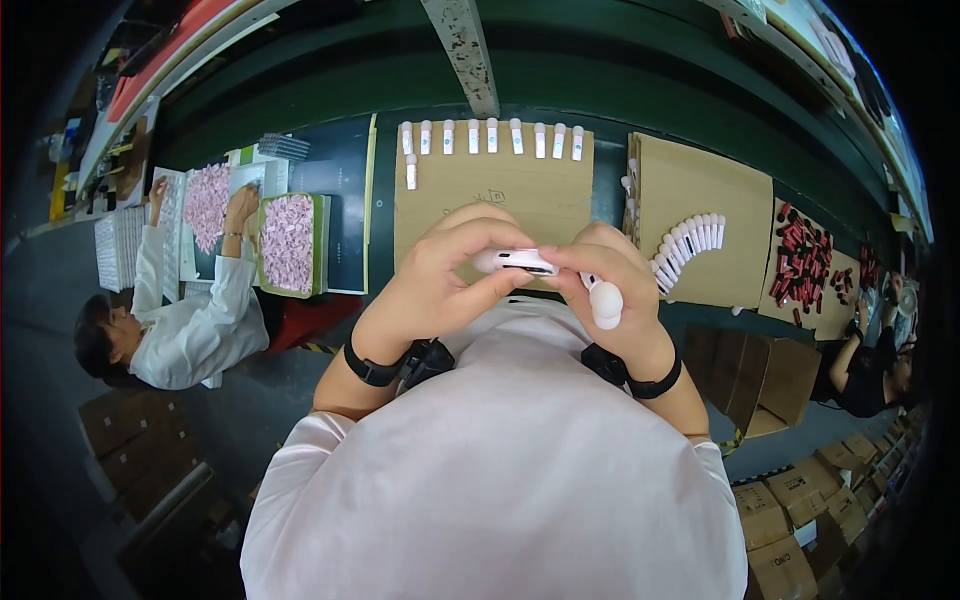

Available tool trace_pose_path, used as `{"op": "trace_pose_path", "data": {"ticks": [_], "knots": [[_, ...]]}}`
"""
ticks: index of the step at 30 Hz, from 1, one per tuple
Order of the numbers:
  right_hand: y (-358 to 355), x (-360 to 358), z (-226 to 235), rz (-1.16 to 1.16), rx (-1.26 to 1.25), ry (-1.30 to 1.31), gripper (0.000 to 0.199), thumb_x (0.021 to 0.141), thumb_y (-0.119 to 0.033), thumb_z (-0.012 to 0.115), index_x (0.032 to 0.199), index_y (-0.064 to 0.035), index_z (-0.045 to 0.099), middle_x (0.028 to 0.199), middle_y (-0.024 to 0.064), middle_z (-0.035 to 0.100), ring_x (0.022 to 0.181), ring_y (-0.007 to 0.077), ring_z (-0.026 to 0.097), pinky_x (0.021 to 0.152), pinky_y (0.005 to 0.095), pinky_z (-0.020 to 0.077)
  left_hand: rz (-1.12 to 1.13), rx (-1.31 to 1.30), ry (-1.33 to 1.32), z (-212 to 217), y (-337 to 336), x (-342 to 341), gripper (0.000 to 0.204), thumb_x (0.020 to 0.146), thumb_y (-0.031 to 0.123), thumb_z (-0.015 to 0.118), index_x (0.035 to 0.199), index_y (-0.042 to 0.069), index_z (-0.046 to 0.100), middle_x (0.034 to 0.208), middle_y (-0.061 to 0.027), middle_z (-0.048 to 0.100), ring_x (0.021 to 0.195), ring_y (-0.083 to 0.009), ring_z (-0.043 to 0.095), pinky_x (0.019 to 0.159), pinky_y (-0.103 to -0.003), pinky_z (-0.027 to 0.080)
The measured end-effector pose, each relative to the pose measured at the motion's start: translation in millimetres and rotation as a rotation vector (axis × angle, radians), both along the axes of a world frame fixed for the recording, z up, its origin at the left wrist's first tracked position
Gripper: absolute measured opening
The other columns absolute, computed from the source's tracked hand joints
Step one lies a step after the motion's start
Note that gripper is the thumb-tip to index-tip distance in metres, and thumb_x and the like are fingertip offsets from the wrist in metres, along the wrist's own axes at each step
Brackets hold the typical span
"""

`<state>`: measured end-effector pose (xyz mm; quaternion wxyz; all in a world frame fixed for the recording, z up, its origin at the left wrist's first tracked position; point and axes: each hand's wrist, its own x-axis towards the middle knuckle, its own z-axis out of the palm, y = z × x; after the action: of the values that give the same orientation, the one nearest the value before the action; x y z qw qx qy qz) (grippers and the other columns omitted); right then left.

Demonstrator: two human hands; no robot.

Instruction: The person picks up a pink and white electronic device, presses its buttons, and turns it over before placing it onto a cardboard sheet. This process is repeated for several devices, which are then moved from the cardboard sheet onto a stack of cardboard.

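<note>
Over the near edge of the bench, my left hand (438, 275) and my right hand (632, 300) pinch a small white-pink handheld device (513, 260) between them. It has a rounded end toward the left and a dark slot on its side. A second device with a pale pink round head (606, 303) is tucked in the fingers of my right hand, its body partly hidden. Beyond my hands, several similar white devices (492, 137) stand in a row along the far part of a cardboard sheet (425, 205). One more lies below the row's left end.
Right of my hands, a cardboard-topped stack (705, 180) bears a fan of white devices (690, 242). Red-and-black pieces (803, 262) lie farther right. At left, a person in white (200, 325) works beside a green tray (324, 245) of pink pieces. A brown carton (735, 375) stands right of me.
</note>
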<state>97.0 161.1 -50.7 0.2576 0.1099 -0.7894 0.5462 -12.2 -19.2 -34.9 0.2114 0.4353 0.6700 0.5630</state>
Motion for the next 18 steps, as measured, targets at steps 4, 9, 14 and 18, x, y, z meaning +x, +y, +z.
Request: {"op": "trace_pose_path", "data": {"ticks": [4,9,14,18], "knots": [[-1.1,-2.3,0.6,0.040,0.031,-0.025,0.028,0.080,0.005,0.070,0.106,-0.0011,0.064,0.080,0.0062,0.058,0.069,0.0157,0.052,0.061,0.0269,0.0411,0.020,0.009,0.127,-0.5,1.9,-2.8,0.026,0.076,-0.001,0.071,0.101,0.002,0.066,0.094,-0.0098,0.062,0.085,-0.0203,0.060,0.074,-0.032,0.047],[-7.6,-1.4,-3.3,0.093,-0.202,-0.311,0.032,0.085,0.004,0.066,0.116,-0.0014,0.057,0.084,0.0053,0.059,0.072,0.0122,0.051,0.065,0.0257,0.0422,0.041,-0.037,0.036,-11.9,-2.7,-5.3,0.026,0.073,-0.002,0.070,0.098,0.004,0.066,0.090,-0.0092,0.064,0.081,-0.0207,0.062,0.072,-0.033,0.048],[-12.7,0.1,-41.2,-0.012,-0.305,-0.460,0.033,0.090,0.001,0.060,0.121,-0.0008,0.050,0.088,0.0057,0.059,0.076,0.0106,0.051,0.069,0.0253,0.0432,0.307,-0.174,0.387,-65.0,-21.4,-19.6,0.020,0.075,0.003,0.070,0.095,0.005,0.067,0.086,-0.0078,0.068,0.078,-0.0262,0.064,0.070,-0.036,0.049],[-7.9,6.0,-58.7,-0.057,-0.174,-0.602,0.025,0.092,-0.003,0.060,0.116,0.0000,0.055,0.090,0.0053,0.060,0.077,0.0109,0.052,0.070,0.0256,0.0442,0.464,-0.414,0.616,-122.6,-53.7,-46.1,0.021,0.075,0.005,0.070,0.095,0.007,0.069,0.087,-0.0075,0.069,0.079,-0.0287,0.065,0.070,-0.038,0.050]]}}
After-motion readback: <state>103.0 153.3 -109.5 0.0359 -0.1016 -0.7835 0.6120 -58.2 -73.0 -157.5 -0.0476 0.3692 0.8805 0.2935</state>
